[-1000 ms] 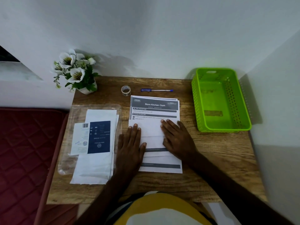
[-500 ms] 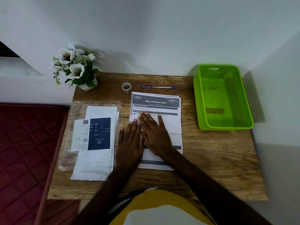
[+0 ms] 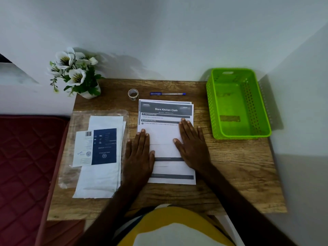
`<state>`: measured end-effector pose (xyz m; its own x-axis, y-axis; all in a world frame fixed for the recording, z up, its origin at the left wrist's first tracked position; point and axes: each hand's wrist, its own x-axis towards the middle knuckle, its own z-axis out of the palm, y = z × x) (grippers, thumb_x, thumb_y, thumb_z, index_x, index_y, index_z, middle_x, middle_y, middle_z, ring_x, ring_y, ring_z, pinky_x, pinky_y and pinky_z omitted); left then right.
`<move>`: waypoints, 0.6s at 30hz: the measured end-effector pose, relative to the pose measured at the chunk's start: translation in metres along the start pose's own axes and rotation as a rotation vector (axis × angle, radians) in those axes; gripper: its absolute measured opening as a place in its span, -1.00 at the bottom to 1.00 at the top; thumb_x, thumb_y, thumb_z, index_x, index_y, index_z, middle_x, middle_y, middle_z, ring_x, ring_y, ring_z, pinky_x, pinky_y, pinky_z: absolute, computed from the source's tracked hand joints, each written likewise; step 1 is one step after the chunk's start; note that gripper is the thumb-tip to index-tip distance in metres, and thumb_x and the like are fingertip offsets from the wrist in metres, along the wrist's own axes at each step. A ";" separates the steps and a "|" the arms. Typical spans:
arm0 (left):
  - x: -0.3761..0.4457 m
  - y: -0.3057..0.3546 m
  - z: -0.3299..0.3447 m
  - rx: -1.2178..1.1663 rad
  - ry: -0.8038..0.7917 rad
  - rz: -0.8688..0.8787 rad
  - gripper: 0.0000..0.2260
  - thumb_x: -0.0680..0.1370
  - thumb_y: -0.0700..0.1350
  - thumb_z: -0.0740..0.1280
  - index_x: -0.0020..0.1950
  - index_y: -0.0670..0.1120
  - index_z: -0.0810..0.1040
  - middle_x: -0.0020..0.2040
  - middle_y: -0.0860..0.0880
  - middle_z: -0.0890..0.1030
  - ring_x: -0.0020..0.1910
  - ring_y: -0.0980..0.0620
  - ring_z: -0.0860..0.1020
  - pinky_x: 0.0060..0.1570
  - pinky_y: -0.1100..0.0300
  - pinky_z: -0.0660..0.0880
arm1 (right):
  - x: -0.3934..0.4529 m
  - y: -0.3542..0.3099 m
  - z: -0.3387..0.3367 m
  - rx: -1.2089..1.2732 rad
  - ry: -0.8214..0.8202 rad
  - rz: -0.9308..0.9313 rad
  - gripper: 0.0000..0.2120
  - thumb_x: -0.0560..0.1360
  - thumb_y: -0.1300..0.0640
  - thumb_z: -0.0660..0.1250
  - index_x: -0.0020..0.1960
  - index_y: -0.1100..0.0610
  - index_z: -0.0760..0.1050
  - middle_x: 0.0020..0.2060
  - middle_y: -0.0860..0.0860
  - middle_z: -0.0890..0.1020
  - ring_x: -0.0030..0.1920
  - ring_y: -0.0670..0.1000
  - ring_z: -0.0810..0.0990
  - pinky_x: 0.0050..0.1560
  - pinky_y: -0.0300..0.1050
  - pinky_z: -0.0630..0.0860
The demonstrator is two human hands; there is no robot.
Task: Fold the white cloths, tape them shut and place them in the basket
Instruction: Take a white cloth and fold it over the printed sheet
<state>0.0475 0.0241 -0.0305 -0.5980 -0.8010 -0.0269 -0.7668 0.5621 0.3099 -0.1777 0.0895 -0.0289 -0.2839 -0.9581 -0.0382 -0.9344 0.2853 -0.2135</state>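
both palms flat, fingers straight and spread, gripping nothing: left hand (image 3: 139, 153) pressing the left edge and right hand (image 3: 192, 144) pressing the right side of a small folded white cloth (image 3: 162, 139) lying on a printed instruction sheet headed "store kitchen cloth" (image 3: 166, 110) in the middle of the wooden table (image 3: 239, 166). hard to tell exactly where cloth ends and paper begins, both being white. more white cloths in a stack (image 3: 104, 174) to the left, lying on a clear plastic wrapper (image 3: 71, 139) with a dark blue and white label card (image 3: 104, 146) on top. small roll of clear tape (image 3: 133, 94) just beyond the sheet's top left corner, blue pen (image 3: 167, 94) beside it, well apart from either hand. bright green perforated plastic basket (image 3: 237, 103) at the right of the table, seemingly without cloths in it. potted white flowers (image 3: 74, 71) at the far left corner. likely thin, light and limp, so prone to springing open once the pressure lifts; best kept pinned by one palm while the other fetches tape, then pinched at the folded edge through all layers for carrying. likely to slide on the smooth paper beneath, so downward pressure better than sideways pushing.
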 end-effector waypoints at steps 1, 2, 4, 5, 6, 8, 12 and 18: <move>0.000 0.000 0.000 -0.002 -0.003 -0.001 -0.42 0.69 0.05 0.07 0.67 -0.14 0.08 0.69 -0.10 0.03 0.67 -0.07 -0.01 0.61 -0.18 0.06 | -0.001 0.003 -0.001 -0.001 -0.007 0.004 -0.36 0.69 -0.20 -0.01 0.67 0.10 0.04 0.67 0.00 0.04 0.66 0.00 -0.02 0.62 0.18 0.01; 0.000 0.000 -0.001 -0.003 -0.004 -0.001 -0.42 0.69 0.05 0.06 0.67 -0.14 0.07 0.69 -0.10 0.03 0.67 -0.07 -0.02 0.61 -0.18 0.05 | -0.001 0.005 -0.003 -0.003 -0.014 0.004 -0.36 0.69 -0.20 -0.01 0.67 0.10 0.03 0.67 0.00 0.04 0.66 0.00 -0.03 0.62 0.17 0.01; 0.000 0.001 -0.002 -0.009 -0.008 -0.002 -0.42 0.69 0.06 0.05 0.67 -0.13 0.07 0.69 -0.10 0.02 0.67 -0.07 -0.02 0.61 -0.18 0.05 | -0.002 0.005 -0.005 -0.002 -0.030 0.004 -0.36 0.69 -0.20 0.00 0.67 0.09 0.02 0.67 0.00 0.03 0.66 -0.01 -0.04 0.62 0.16 0.00; 0.000 0.001 -0.003 -0.012 -0.010 -0.002 -0.42 0.69 0.06 0.03 0.67 -0.13 0.07 0.69 -0.10 0.03 0.67 -0.07 -0.02 0.61 -0.18 0.05 | -0.002 0.004 -0.006 0.004 -0.033 0.004 -0.35 0.69 -0.20 0.00 0.67 0.10 0.02 0.67 0.00 0.04 0.66 0.00 -0.04 0.62 0.16 0.00; 0.000 0.002 -0.003 -0.019 -0.010 -0.001 -0.42 0.69 0.07 0.02 0.67 -0.14 0.08 0.69 -0.11 0.03 0.67 -0.08 -0.01 0.61 -0.18 0.04 | -0.002 0.004 -0.008 0.015 -0.034 0.005 -0.35 0.69 -0.20 0.02 0.67 0.10 0.04 0.67 0.00 0.05 0.66 0.00 -0.02 0.62 0.16 0.01; 0.001 0.002 -0.003 -0.036 -0.013 -0.004 -0.42 0.68 0.07 0.00 0.67 -0.14 0.08 0.69 -0.10 0.03 0.67 -0.07 -0.01 0.61 -0.19 0.04 | 0.001 0.004 -0.013 0.051 -0.036 0.004 -0.34 0.67 -0.19 0.10 0.65 0.12 0.11 0.66 0.02 0.11 0.65 0.03 0.05 0.61 0.16 0.06; 0.001 0.004 -0.005 -0.119 0.026 -0.018 -0.42 0.68 0.06 0.07 0.67 -0.14 0.10 0.69 -0.09 0.05 0.67 -0.04 0.00 0.61 -0.17 0.04 | 0.011 0.008 -0.029 0.139 -0.017 0.002 -0.31 0.59 -0.12 0.35 0.58 0.20 0.28 0.57 0.14 0.33 0.58 0.16 0.26 0.55 0.16 0.23; -0.010 0.004 -0.007 -0.149 0.176 0.008 -0.45 0.68 0.04 0.12 0.64 -0.13 0.20 0.67 -0.09 0.15 0.66 -0.06 0.07 0.63 -0.08 0.00 | 0.028 0.011 -0.044 0.149 -0.021 -0.070 -0.33 0.42 -0.22 0.50 0.37 0.18 0.53 0.25 0.14 0.55 0.30 0.19 0.47 0.29 0.06 0.43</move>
<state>0.0521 0.0325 -0.0228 -0.5440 -0.8276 0.1385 -0.7115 0.5425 0.4466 -0.2053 0.0667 0.0107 -0.2128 -0.9763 -0.0386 -0.9089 0.2123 -0.3589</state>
